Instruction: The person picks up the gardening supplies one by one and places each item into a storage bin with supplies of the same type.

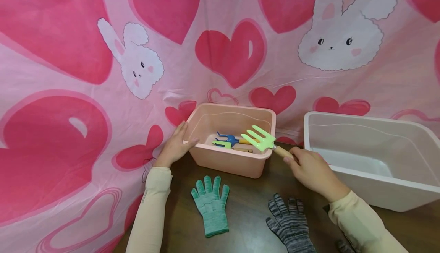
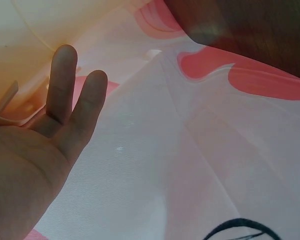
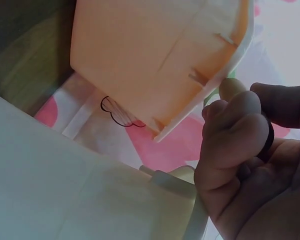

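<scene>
My right hand grips the wooden handle of a light-green garden hand fork, its tines over the right side of the pink bin. In the right wrist view, the curled fingers hide most of the handle. Inside the pink bin lie a blue hand cultivator with a yellow handle and a green tool with a wooden handle, partly behind the front rim. At the bin's left rim, my left hand rests with its fingers extended along the outside and its thumb at the rim.
A larger white bin stands to the right. On the dark wooden table in front lie a green glove and a grey striped glove. A pink heart-and-rabbit cloth hangs behind and at the left.
</scene>
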`<action>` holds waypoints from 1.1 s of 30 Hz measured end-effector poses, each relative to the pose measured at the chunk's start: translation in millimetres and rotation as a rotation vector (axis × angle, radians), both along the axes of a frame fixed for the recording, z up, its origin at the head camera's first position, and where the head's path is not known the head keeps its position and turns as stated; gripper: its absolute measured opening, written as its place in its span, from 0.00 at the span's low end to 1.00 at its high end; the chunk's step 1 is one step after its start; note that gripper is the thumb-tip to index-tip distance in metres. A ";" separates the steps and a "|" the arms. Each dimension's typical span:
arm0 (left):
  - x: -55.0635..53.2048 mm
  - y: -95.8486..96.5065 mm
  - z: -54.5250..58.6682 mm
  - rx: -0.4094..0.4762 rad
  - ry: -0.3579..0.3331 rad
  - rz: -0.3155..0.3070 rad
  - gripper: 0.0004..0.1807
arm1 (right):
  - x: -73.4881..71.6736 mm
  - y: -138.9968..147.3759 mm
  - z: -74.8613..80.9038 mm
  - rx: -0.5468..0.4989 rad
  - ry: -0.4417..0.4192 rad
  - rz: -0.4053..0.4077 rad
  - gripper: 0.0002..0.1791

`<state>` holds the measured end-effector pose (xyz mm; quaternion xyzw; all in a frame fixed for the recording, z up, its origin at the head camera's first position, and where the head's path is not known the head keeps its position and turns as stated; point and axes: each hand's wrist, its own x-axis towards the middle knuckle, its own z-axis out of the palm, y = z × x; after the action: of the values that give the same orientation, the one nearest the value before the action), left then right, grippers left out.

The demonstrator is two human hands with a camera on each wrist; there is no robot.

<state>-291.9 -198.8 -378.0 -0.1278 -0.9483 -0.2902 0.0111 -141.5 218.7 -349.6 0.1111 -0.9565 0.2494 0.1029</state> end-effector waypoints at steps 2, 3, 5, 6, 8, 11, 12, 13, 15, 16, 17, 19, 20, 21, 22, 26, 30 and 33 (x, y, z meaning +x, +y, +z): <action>0.5 0.6 0.2 0.003 -0.003 -0.004 0.57 | -2.0 0.6 1.7 0.003 -0.007 0.004 0.08; 0.7 0.9 0.3 0.006 -0.005 -0.005 0.57 | -2.9 0.7 2.5 0.004 -0.012 0.006 0.09; 1.3 0.8 0.8 0.009 -0.009 -0.006 0.57 | -5.0 -0.4 4.1 0.011 -0.015 0.013 0.09; 1.4 0.7 0.9 0.008 -0.009 -0.007 0.57 | -5.9 -1.3 4.8 0.015 -0.018 0.014 0.09; 1.2 0.5 0.7 0.005 -0.007 -0.009 0.56 | -7.9 -3.0 6.0 0.020 -0.021 0.017 0.08; 0.9 0.3 0.5 0.008 -0.008 -0.011 0.56 | -12.2 -5.8 6.9 0.026 -0.009 0.024 0.08; 0.8 0.1 0.5 0.009 -0.008 -0.010 0.56 | -14.1 -6.8 7.0 0.027 0.000 0.028 0.08; 0.9 0.2 0.7 0.011 -0.010 -0.008 0.56 | -16.2 -7.9 7.1 0.029 0.007 0.033 0.08; 1.2 0.4 1.2 0.016 -0.013 -0.002 0.56 | -20.5 -10.8 6.8 0.037 0.024 0.042 0.07; 1.1 0.4 1.4 0.013 -0.012 -0.004 0.56 | -22.6 -12.8 6.6 0.038 0.026 0.045 0.07; 1.2 0.5 1.5 0.012 -0.011 -0.005 0.56 | -24.4 -14.7 6.3 0.039 0.027 0.048 0.07; 1.0 0.8 1.4 0.008 -0.006 -0.009 0.56 | -27.7 -18.7 5.9 0.038 0.017 0.053 0.07; 0.8 0.7 1.4 0.006 -0.004 -0.013 0.56 | -29.0 -20.7 5.8 0.037 0.013 0.057 0.07; 0.6 0.7 1.3 0.004 -0.001 -0.017 0.56 | -30.1 -22.6 6.1 0.035 0.007 0.057 0.08; 0.4 0.5 1.1 0.003 0.000 -0.021 0.56 | -31.3 -24.2 6.4 0.037 0.004 0.059 0.08; 0.3 -0.2 0.4 0.008 0.001 -0.019 0.56 | -37.5 -29.4 9.0 0.040 0.033 0.072 0.08; -0.4 -0.6 0.1 0.010 0.009 -0.020 0.55 | -46.9 -33.6 11.9 0.035 0.065 0.102 0.07; -1.2 0.1 -0.1 0.007 0.011 -0.022 0.54 | -54.4 -37.3 13.9 0.043 0.040 0.117 0.08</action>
<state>-293.1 -198.7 -378.0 -0.1399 -0.9458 -0.2928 0.0137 -195.9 181.4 -335.7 0.1739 -0.9513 0.2320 0.1046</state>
